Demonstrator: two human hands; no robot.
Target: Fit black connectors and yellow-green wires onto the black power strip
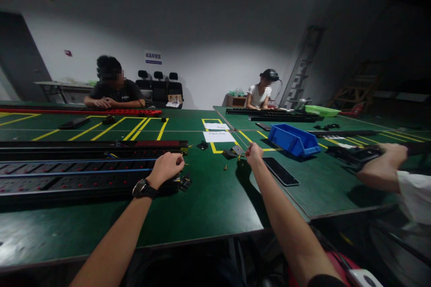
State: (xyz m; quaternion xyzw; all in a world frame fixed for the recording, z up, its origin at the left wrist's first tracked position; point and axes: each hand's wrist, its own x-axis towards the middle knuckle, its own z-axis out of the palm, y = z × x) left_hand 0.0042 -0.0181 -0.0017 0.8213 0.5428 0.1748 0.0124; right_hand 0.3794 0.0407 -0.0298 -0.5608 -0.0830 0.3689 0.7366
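Note:
My left hand [167, 168], with a dark watch on its wrist, is over the right end of the long black socket strips [84, 181]. Its fingers are curled together near a thin yellowish bit; whether they grip it I cannot tell. A small black end piece [185, 182] lies just below that hand. My right hand [254, 153] is raised over the table with its fingertips pinched, and what is between them is too small to make out. Dark bracket-like pieces [232, 152] lie left of it, and a small brass-coloured part [225, 167] stands nearer me.
A phone [280, 171] lies right of my right hand, below a blue bin [293, 139]. White paper sheets [218, 136] lie on the green table [215, 206]. A co-worker's arm [384, 166] reaches in at right; two people [114, 87] [260, 94] sit across.

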